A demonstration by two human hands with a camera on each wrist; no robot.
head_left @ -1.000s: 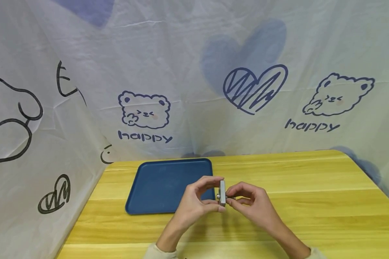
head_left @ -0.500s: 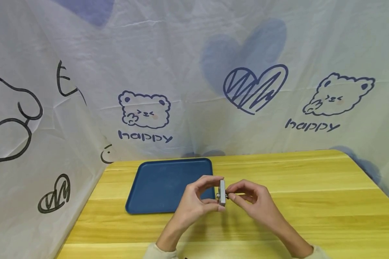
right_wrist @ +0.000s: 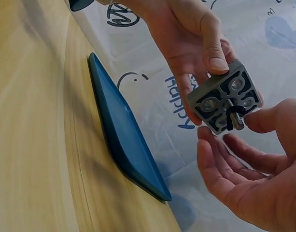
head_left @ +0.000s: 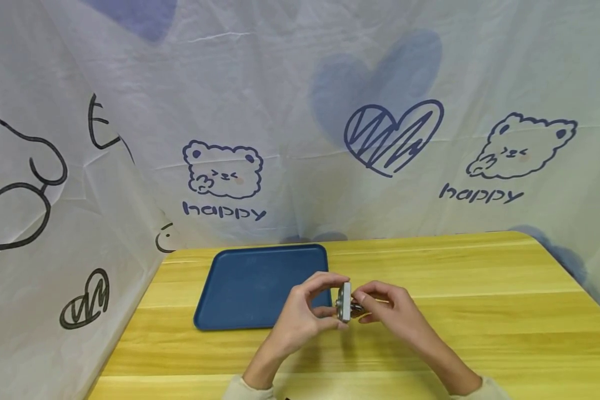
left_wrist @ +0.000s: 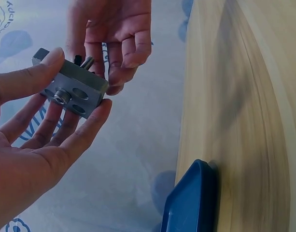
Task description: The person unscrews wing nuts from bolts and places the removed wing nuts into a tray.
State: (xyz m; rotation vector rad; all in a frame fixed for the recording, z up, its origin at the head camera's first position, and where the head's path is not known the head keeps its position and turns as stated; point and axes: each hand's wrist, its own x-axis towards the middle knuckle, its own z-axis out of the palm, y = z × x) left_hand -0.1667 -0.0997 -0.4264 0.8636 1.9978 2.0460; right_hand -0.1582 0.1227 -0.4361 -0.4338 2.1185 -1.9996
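Holding a small metal block (left_wrist: pixel 74 83) up over the near part of the tabletop (head_left: pixel 480 300), just right of the blue tray (head_left: pixel 260 289), the left hand (head_left: pixel 300 320) has a firm grip on its edges, fingertip above and thumb below. A threaded bolt (left_wrist: pixel 88 63) sticks out of the block's right side, with a small black piece (right_wrist: pixel 230 116) around or beside it, I cannot tell which. The right hand (head_left: pixel 395 314) is at the bolt's end, its grip loose, with fingers slightly bent and no clear pinch; whether a fingertip touches the bolt I cannot tell. The step in hand looks like turning or fitting something on that bolt. The next move seems to call for a steady left grip and a light right pinch, in line with the bolt
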